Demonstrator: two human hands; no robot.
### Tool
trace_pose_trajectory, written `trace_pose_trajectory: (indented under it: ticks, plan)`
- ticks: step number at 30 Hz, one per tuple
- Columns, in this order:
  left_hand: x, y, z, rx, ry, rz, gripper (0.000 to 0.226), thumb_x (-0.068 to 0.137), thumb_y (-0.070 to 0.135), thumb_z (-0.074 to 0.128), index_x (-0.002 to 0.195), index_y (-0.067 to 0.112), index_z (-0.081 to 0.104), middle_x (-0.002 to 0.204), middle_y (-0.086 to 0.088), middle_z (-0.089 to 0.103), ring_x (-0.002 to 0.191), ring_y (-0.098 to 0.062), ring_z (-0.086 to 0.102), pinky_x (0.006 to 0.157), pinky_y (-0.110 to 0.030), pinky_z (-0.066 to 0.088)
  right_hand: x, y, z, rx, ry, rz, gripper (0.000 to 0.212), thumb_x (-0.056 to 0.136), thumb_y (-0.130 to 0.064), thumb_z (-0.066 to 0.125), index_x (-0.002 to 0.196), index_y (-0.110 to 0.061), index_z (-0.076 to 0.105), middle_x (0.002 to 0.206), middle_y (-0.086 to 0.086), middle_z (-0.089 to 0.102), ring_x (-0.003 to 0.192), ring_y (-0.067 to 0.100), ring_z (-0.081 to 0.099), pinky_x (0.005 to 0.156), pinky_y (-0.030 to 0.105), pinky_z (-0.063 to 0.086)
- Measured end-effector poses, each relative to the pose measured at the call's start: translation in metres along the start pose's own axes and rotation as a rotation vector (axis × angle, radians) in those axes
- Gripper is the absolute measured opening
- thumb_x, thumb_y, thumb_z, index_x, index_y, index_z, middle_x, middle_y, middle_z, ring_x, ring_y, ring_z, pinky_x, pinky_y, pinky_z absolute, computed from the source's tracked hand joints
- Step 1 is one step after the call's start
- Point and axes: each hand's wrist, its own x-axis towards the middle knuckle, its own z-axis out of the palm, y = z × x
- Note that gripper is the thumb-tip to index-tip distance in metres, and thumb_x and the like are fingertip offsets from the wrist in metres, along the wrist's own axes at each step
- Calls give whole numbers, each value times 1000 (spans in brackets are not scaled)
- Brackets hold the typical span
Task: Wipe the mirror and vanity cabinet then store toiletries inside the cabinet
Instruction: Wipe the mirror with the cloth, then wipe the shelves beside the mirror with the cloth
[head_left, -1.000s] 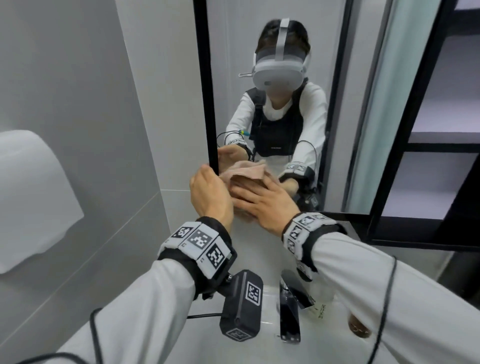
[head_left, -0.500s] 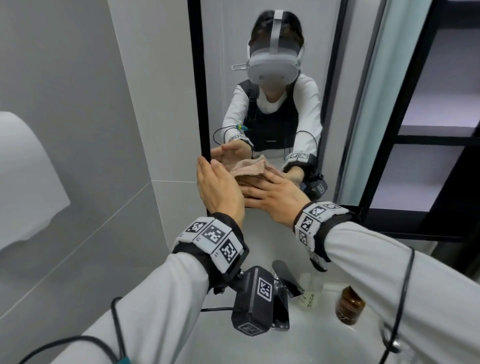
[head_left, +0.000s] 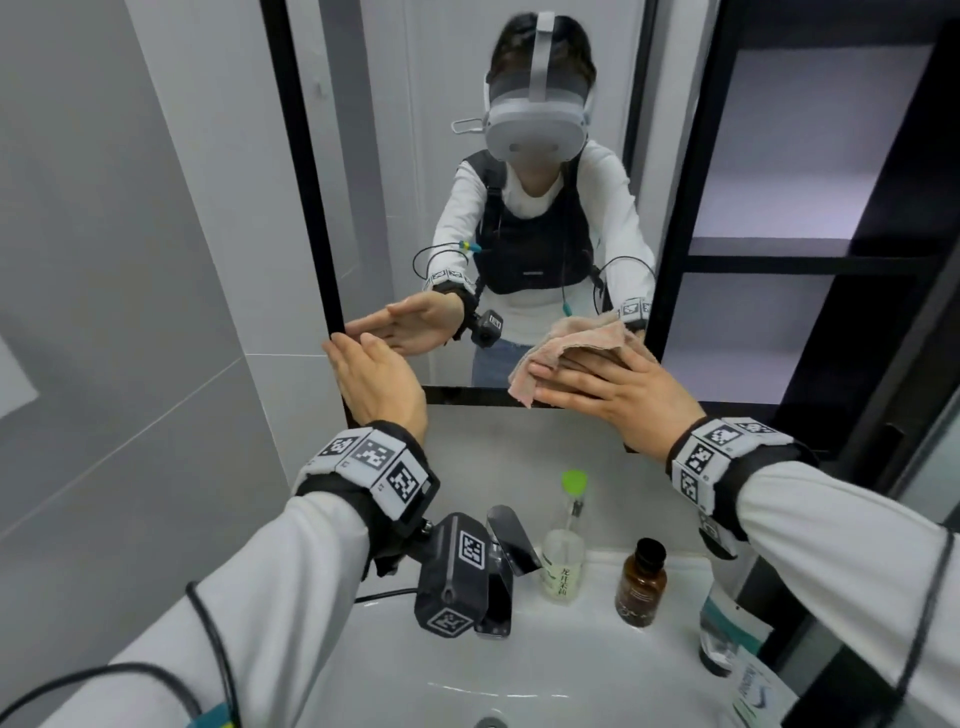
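Our right hand (head_left: 618, 395), fingers flat, presses the pink cloth (head_left: 576, 343), lying sideways, on the mirror (head_left: 415, 156); our flat left hand (head_left: 379, 379) touches its edge.

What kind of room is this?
Most likely a bathroom: a black-framed mirror hangs above a white sink with a faucet, and a brown bottle and a clear bottle stand at the back of the sink.

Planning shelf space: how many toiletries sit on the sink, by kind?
Clear spray bottle, green cap: 1
Brown bottle, black cap: 1
Teal-and-white tube, partly hidden: 1
White tube at the frame edge: 1
Total: 4
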Motion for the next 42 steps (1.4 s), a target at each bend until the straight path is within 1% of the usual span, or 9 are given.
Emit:
trace_pose_trajectory:
  ticks: [7, 13, 16, 20, 23, 27, 30, 34, 42]
  plan:
    - [-7, 3, 6, 39, 14, -32, 51, 102, 23, 15, 150, 5, 10, 160, -8, 5, 148, -17, 7, 121, -30, 5, -12, 1, -6, 123, -37, 48, 61, 77, -16, 71, 133, -27, 51, 142, -5, 47, 131, 20, 45, 107, 48, 38]
    - [-18, -1, 6, 43, -9, -20, 51, 102, 25, 15, 150, 8, 12, 160, -6, 7, 148, -17, 9, 121, -31, 6, -28, 6, -20, 111, -33, 103, 48, 94, -18, 23, 122, -23, 61, 131, 0, 58, 130, 24, 45, 111, 41, 18]
    - [-26, 0, 5, 40, -23, -32, 51, 101, 25, 16, 149, 8, 18, 158, -9, 15, 146, -22, 16, 121, -36, 11, -32, 0, -21, 199, -81, 117, 41, 96, -14, 32, 136, -16, 43, 145, 4, 40, 141, 25, 25, 115, 35, 9]
    - [-42, 3, 2, 34, -85, -38, 51, 101, 28, 16, 150, 13, 15, 158, -6, 16, 146, -22, 18, 120, -36, 14, -35, -4, -36, 376, -158, 230, 45, 90, -11, 42, 135, -8, 48, 145, 6, 42, 131, 29, 44, 105, 41, 40]
    - [-52, 7, -1, 67, -163, 20, 50, 102, 28, 16, 150, 15, 13, 160, -2, 10, 147, -17, 12, 118, -30, 9, -43, -4, -36, 449, -272, 309, 45, 98, -16, 36, 142, -6, 38, 154, 6, 28, 142, 23, 26, 116, 32, 19]
    - [-67, 12, -6, 138, -298, 122, 51, 102, 30, 18, 150, 18, 12, 160, 1, 10, 147, -14, 11, 119, -32, 9, -47, 10, -47, 592, -383, 350, 43, 98, -9, 41, 141, -3, 37, 152, 10, 30, 140, 17, 27, 115, 28, 19]
    - [-74, 18, -8, 133, -348, 136, 50, 101, 29, 21, 150, 18, 17, 159, 1, 16, 146, -15, 15, 121, -35, 12, -47, 27, -72, 721, -270, 510, 41, 93, 11, 34, 134, 6, 38, 132, 15, 48, 117, 2, 49, 101, 10, 32]
    - [-83, 29, -11, 126, -419, 189, 49, 100, 28, 30, 148, 17, 24, 155, -5, 26, 142, -22, 26, 118, -39, 22, -41, 39, -108, 725, -136, 576, 38, 85, 14, 43, 119, 6, 60, 134, 20, 50, 127, 34, 45, 105, 40, 32]
    - [-91, 51, 1, 0, -521, 356, 46, 95, 33, 47, 137, 16, 41, 132, -4, 48, 122, -16, 48, 106, -35, 40, -42, 54, -143, 630, -51, 721, 45, 85, 15, 45, 126, -1, 56, 140, 16, 46, 134, 31, 36, 111, 24, 16]
